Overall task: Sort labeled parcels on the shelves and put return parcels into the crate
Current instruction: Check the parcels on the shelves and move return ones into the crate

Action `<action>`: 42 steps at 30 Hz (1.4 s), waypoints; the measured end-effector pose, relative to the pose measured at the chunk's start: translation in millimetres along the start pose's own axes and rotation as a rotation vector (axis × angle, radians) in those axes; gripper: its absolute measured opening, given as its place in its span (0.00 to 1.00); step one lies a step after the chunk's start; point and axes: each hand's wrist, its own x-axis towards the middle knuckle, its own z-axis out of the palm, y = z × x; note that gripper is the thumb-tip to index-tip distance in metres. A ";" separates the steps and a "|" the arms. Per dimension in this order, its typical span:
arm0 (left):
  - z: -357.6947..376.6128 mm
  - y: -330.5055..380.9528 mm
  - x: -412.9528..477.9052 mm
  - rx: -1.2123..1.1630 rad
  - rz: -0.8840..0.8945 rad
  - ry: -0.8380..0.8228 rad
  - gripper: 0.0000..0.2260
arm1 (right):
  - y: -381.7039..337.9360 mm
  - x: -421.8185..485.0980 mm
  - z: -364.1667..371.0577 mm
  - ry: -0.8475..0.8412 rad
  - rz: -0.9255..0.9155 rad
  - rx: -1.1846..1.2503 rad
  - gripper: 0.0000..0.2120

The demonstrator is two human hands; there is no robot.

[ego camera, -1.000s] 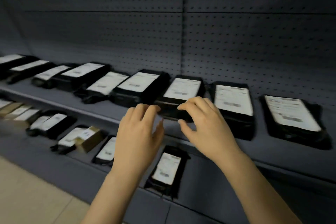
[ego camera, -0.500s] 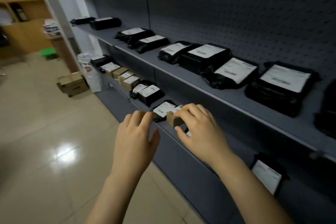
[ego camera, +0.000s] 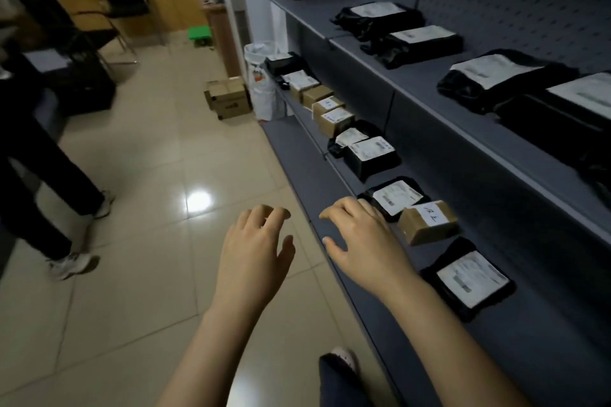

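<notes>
Black labeled parcels lie in a row on the grey upper shelf [ego camera: 429, 76]. The lower shelf [ego camera: 307, 149] carries black bags and brown boxes. A small brown box [ego camera: 426, 221] with a handwritten label sits just right of my right hand [ego camera: 360, 241], beside a black parcel [ego camera: 395, 196]. Another black parcel [ego camera: 469, 277] lies nearer me. My right hand hovers over the lower shelf's front edge, fingers loosely curled, holding nothing. My left hand [ego camera: 256, 248] hangs over the floor, fingers relaxed and empty. No crate is visible.
Another person's legs [ego camera: 43, 175] stand on the tiled floor at left. A cardboard box [ego camera: 228, 97] and a white bag [ego camera: 263, 76] sit at the shelf's far end. A green stool [ego camera: 198, 33], a chair and wooden cabinets stand further back.
My view has swung left and down, from the upper shelf's parcels to the lower shelf and the floor. Both hands stay empty and have dropped level with the lower shelf.
</notes>
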 end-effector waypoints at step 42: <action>97.7 -490.7 503.1 0.085 -0.320 -0.024 0.14 | -24.9 730.7 226.2 -0.271 -0.192 0.031 0.17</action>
